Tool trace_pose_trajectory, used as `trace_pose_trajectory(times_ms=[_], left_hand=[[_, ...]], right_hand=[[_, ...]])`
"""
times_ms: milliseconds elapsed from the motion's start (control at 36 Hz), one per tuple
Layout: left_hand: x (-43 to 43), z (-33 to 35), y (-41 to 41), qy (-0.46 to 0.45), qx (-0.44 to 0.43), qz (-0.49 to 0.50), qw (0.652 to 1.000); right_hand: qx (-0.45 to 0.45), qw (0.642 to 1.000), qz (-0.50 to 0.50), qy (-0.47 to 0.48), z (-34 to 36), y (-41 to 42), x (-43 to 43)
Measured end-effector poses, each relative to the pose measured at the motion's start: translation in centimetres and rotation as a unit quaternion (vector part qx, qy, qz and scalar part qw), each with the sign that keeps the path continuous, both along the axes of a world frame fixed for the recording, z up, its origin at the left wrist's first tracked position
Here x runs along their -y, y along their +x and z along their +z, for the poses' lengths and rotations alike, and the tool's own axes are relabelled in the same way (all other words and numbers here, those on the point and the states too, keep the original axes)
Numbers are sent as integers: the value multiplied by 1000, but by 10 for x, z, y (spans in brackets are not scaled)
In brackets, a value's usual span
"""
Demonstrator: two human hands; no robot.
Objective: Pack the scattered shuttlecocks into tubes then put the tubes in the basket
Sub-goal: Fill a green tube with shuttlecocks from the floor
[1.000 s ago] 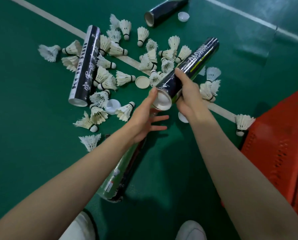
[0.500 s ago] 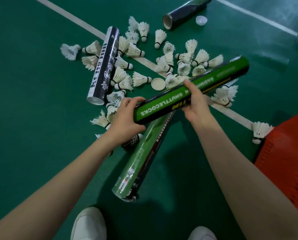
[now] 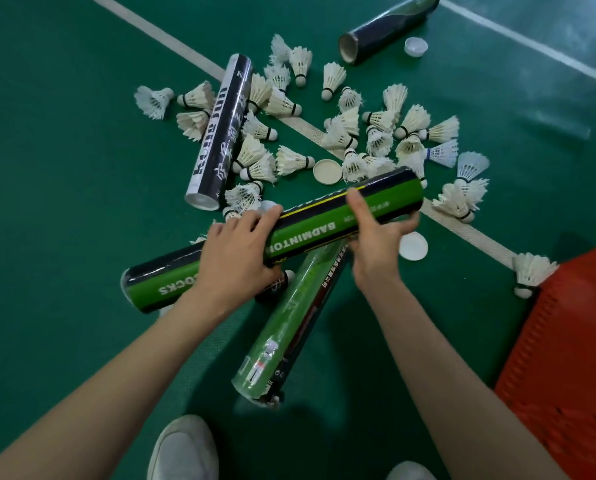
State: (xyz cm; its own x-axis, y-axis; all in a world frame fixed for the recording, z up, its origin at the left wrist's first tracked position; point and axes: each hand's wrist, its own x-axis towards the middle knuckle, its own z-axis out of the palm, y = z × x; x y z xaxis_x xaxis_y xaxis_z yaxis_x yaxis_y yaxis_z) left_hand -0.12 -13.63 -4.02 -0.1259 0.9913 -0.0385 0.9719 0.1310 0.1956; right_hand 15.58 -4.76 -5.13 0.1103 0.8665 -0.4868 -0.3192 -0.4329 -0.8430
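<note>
- The green-and-black shuttlecock tube (image 3: 310,225) looked light, stiff and smooth, probably crushable; mid-barrel seemed the safest hold.
- It was held off the court floor (image 3: 64,150), nearly level, above a second green tube (image 3: 282,341).
- The left hand (image 3: 234,261) wrapped its barrel from above; the right hand (image 3: 376,247) gripped it from beneath, thumb up.
- Shuttlecocks (image 3: 345,129) lay scattered beyond; the red basket (image 3: 573,341) stood at right.

Badminton court: green sports floor (image 3: 64,168), white boundary lines (image 3: 172,42), scattered shuttlecocks (image 3: 334,76).
</note>
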Motion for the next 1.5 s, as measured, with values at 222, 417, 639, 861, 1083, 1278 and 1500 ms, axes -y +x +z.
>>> trace_pose_trajectory(times_ms=[222, 417, 639, 861, 1083, 1278, 1500], left_hand=[[22, -10, -13, -50, -2, 17, 999], [18, -9, -15, -15, -9, 16, 1000], [26, -19, -34, -38, -29, 49, 998], [48, -41, -67, -96, -5, 160, 982], [53, -49, -73, -111, 35, 185, 976], [62, -53, -73, -128, 45, 199, 971], [73, -46, -80, -99, 73, 235, 964]], right_hand=[[187, 967, 108, 131, -7, 22, -5], [137, 967, 163, 143, -14, -2, 9], [163, 934, 295, 117, -28, -20, 17], [453, 724, 470, 222, -64, -24, 21], [556, 434, 652, 278, -75, -46, 32], [567, 440, 640, 276, -85, -55, 41], [261, 882, 295, 258, -57, -35, 22]])
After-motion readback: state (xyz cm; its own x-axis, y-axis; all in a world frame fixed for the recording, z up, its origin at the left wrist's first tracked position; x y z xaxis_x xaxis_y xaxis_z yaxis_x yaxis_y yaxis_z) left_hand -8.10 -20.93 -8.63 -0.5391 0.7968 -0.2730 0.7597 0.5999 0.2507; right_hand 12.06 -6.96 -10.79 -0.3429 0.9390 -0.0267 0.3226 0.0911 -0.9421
